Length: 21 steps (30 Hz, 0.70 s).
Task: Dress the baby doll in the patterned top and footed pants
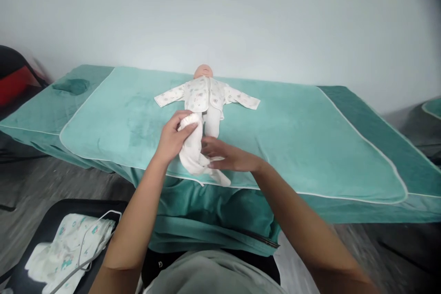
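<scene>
Showing a doll [203, 71] laid face up on the bed [374, 124], we note that its long axis runs straight away from us, across the bed's depth: the head lies toward the far edge and the wall [292, 32], the legs toward the near edge. A printed jacket [198, 93] covers the trunk, its sleeves reaching out to either side, nearly parallel with the far edge.

Our left hand [171, 135] is closed on the gathered upper end of a white garment [191, 154], thumb in front, just below the jacket hem and on the left side of the legs. Of our two hands it is the nearer to the trunk. Our right hand [229, 155] comes in from the right, nearer the near edge, its fingers parted and touching the lower folds; whether they grip the cloth we cannot tell. The hands are apart, with the garment between them. It slants down and rightward, and its loose end lies at the near edge, right of the bed's left corner.

One white-clad leg [212, 124] shows beyond our right hand; the other is hidden by cloth and fingers. We judge sideways room ample, since the pad [303, 142] extends both ways, farther toward the right end, whereas the near edge gives little depth below the garment.
</scene>
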Motion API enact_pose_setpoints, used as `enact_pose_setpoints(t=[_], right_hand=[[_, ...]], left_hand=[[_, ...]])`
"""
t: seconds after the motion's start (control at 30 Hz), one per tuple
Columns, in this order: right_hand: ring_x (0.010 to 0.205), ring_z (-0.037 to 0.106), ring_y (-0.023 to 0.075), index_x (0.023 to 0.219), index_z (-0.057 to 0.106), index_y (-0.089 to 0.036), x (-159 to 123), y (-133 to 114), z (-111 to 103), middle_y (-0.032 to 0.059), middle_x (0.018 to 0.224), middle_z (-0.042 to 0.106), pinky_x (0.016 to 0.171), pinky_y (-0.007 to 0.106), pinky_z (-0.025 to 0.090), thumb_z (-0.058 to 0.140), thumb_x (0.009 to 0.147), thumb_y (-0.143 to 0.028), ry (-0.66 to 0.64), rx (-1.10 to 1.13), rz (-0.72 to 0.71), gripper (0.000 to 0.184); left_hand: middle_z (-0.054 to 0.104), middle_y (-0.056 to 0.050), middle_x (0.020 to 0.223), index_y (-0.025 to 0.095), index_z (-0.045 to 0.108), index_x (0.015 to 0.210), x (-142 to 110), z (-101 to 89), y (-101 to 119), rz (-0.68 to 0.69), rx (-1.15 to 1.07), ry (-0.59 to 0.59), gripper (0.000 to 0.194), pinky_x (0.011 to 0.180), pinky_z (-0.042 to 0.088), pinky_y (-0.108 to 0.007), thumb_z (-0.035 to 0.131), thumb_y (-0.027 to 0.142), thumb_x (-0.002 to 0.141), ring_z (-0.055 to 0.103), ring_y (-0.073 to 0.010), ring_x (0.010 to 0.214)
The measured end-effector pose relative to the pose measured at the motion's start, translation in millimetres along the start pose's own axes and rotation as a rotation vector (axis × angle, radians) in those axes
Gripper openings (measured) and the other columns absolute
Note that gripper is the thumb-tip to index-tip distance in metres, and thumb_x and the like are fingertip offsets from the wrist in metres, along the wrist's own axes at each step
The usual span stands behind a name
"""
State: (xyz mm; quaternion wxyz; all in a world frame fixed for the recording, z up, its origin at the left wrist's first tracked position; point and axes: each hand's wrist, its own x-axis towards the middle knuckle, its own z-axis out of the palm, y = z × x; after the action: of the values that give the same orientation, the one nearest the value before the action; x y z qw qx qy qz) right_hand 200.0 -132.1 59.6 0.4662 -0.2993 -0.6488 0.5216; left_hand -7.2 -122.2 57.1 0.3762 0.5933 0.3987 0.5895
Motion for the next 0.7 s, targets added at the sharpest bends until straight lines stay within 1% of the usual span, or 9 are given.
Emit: enact_pose_setpoints(t=[0.03, 0.1, 0.23, 0.3, 0.4, 0.47, 0.57, 0.63, 0.7], right_hand=[[0.119, 0.062, 0.0297, 0.119, 0.069, -0.026, 8, -4, 5, 0.0065, 0.119, 0.069, 0.092, 0.044, 0.059, 0.084, 0.074, -0.059, 0.002, -0.015, -0.02, 0.058], [0.125, 0.058, 0.0297, 0.125, 0.065, -0.027, 25, -12, 14, 0.0064, 0.127, 0.065, 0.097, 0.044, 0.058, 0.081, 0.077, -0.059, 0.006, -0.049, -0.059, 0.06], [0.129, 0.054, 0.0287, 0.127, 0.062, -0.028, 60, -35, 19, 0.0048, 0.135, 0.057, 0.102, 0.046, 0.055, 0.082, 0.077, -0.055, 0.013, -0.161, -0.149, 0.061], [0.133, 0.051, 0.0288, 0.121, 0.064, -0.026, 74, -48, 17, 0.0035, 0.136, 0.052, 0.105, 0.047, 0.052, 0.082, 0.076, -0.056, 0.006, -0.253, -0.224, 0.057], [0.137, 0.047, 0.029, 0.103, 0.067, -0.02, 89, -69, 15, 0.0031, 0.128, 0.049, 0.109, 0.051, 0.044, 0.074, 0.082, -0.061, -0.039, -0.36, -0.337, 0.046], [0.13, 0.052, 0.0275, 0.089, 0.065, -0.018, 95, -83, 15, 0.0033, 0.117, 0.052, 0.108, 0.051, 0.045, 0.073, 0.084, -0.062, -0.076, -0.415, -0.371, 0.046], [0.107, 0.06, 0.0227, 0.075, 0.062, -0.018, 97, -101, 17, 0.0025, 0.098, 0.058, 0.098, 0.041, 0.051, 0.081, 0.079, -0.06, -0.124, -0.458, -0.368, 0.046], [0.093, 0.062, 0.0193, 0.072, 0.061, -0.019, 96, -111, 18, 0.0014, 0.088, 0.059, 0.085, 0.035, 0.052, 0.082, 0.079, -0.059, -0.174, -0.388, -0.34, 0.046], [0.083, 0.062, 0.0169, 0.071, 0.059, -0.019, 92, -118, 17, -0.0005, 0.079, 0.058, 0.074, 0.031, 0.051, 0.082, 0.079, -0.059, -0.234, -0.253, -0.287, 0.047]], left_hand=[[0.068, -0.004, 0.118, 0.021, 0.071, 0.097, 4, -2.7, 6, 0.055, -0.009, 0.007, 0.014, 0.104, 0.05, -0.035, 0.074, 0.03, 0.087, 0.065, -0.0217, 0.117], [0.067, -0.004, 0.121, 0.021, 0.07, 0.096, 12, -7.3, 20, 0.114, -0.015, 0.003, 0.014, 0.106, 0.051, -0.037, 0.075, 0.032, 0.088, 0.064, -0.0231, 0.122], [0.064, -0.005, 0.12, 0.019, 0.067, 0.09, 23, -14.3, 51, 0.159, 0.011, -0.013, 0.021, 0.101, 0.055, -0.041, 0.081, 0.034, 0.084, 0.064, -0.0258, 0.124], [0.063, -0.005, 0.118, 0.018, 0.066, 0.09, 27, -18.5, 65, 0.176, 0.013, -0.006, 0.025, 0.098, 0.057, -0.042, 0.082, 0.036, 0.084, 0.065, -0.0268, 0.124], [0.063, -0.004, 0.114, 0.018, 0.065, 0.094, 31, -26.4, 80, 0.207, 0.023, 0.001, 0.029, 0.096, 0.056, -0.043, 0.079, 0.041, 0.086, 0.066, -0.0261, 0.121], [0.065, -0.003, 0.112, 0.019, 0.064, 0.095, 33, -32.2, 87, 0.24, 0.017, 0.026, 0.03, 0.095, 0.056, -0.039, 0.077, 0.044, 0.087, 0.067, -0.0239, 0.117], [0.067, -0.002, 0.101, 0.021, 0.065, 0.092, 35, -40.1, 93, 0.291, -0.034, 0.103, 0.027, 0.083, 0.054, -0.03, 0.078, 0.044, 0.087, 0.069, -0.0178, 0.097], [0.065, 0.0, 0.088, 0.022, 0.065, 0.09, 35, -44.1, 97, 0.299, -0.061, 0.133, 0.024, 0.072, 0.05, -0.026, 0.08, 0.041, 0.086, 0.065, -0.0139, 0.08], [0.059, 0.002, 0.079, 0.022, 0.065, 0.088, 34, -46.4, 100, 0.28, -0.082, 0.143, 0.024, 0.066, 0.046, -0.025, 0.081, 0.039, 0.084, 0.059, -0.0119, 0.071]])
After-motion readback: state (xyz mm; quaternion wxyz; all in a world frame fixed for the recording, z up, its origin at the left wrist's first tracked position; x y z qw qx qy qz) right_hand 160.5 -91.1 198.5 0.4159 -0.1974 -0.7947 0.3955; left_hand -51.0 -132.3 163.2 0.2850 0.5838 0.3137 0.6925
